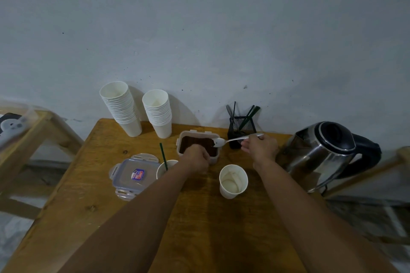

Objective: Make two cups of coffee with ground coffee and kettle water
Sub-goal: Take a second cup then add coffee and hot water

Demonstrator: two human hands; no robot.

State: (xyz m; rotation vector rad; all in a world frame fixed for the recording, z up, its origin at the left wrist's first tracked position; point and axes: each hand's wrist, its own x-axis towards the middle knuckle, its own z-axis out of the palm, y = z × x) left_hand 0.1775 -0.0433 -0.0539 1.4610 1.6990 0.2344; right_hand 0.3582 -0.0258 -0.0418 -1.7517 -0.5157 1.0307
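An open plastic container of ground coffee point(195, 139) stands in the middle of the wooden table point(88, 184). My left hand point(196, 158) grips its near wall. My right hand point(259, 147) holds a metal spoon point(230, 140) by the handle, its bowl over the container's right edge. An empty white paper cup point(233, 182) stands in front, between my arms. A second paper cup point(165, 167) with a green stirrer point(163, 156) in it sits left of my left wrist, partly hidden. The steel kettle point(321, 153) stands at the right.
The container's clear lid point(133, 175) lies flat at the left. Two stacks of paper cups point(121, 106) point(158, 113) stand against the wall. A black mesh holder point(240, 131) with stirrers stands behind the spoon. A wooden frame point(33, 135) is at the far left.
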